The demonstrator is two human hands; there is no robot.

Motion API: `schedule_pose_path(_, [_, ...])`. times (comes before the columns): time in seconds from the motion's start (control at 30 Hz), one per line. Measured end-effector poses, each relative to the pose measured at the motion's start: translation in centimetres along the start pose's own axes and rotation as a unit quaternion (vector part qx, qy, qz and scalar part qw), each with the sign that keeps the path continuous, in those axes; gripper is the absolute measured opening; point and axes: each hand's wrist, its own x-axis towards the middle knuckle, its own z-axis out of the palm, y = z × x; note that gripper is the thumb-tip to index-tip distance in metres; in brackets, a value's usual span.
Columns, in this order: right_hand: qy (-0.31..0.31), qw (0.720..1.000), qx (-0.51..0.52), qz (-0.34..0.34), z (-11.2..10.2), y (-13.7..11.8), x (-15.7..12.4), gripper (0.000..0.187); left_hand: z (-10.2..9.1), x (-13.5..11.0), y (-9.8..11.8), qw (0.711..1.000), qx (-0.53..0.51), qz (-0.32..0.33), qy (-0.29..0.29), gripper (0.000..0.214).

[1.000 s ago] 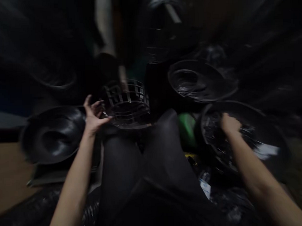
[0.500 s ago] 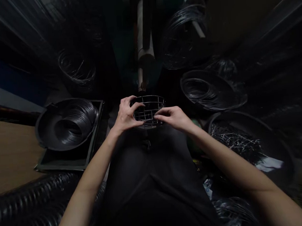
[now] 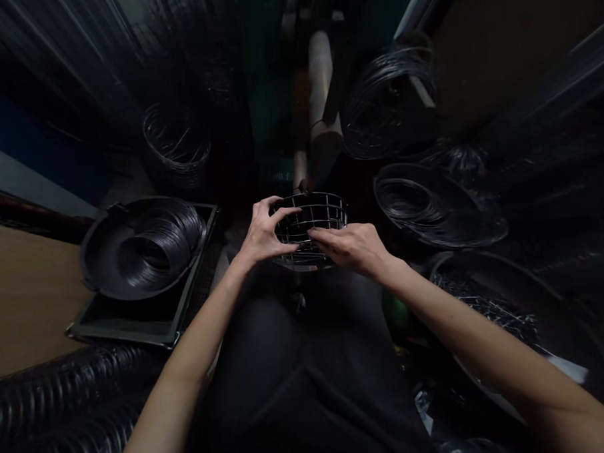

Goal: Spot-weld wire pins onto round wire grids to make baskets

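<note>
A small round wire basket (image 3: 316, 219) sits at my knees in the centre of the dim view. My left hand (image 3: 263, 233) grips its left wall, thumb and fingers curled over the rim. My right hand (image 3: 352, 249) is closed on the front right of the wire basket, fingers pinched against the wires. My dark-trousered lap (image 3: 298, 360) fills the lower middle.
A black basin with a wire coil (image 3: 147, 243) stands on a tray (image 3: 136, 327) at the left. Wire coils lie at the right in a dish (image 3: 431, 204), and a pan of short wire pieces (image 3: 490, 312) sits at the lower right. A pale upright post (image 3: 322, 112) rises behind the basket.
My right hand left the pan of wire pieces and came onto the basket; my left hand closed on it. Since half a second ago both hands stay put; the view shifted slightly.
</note>
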Motion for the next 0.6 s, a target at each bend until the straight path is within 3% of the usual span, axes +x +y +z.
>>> schedule_pose_path(0.37, [0.000,0.999,-0.038,0.004,-0.4,0.7,1.8,0.032,-0.3,1.5,-0.7,1.000,-0.010,-0.008,0.017,0.072])
schedule_pose_path(0.6, [0.000,1.000,-0.003,0.022,-0.4,1.3,2.3,0.032,-0.6,2.5,-1.1,0.999,-0.035,-0.018,0.002,0.071])
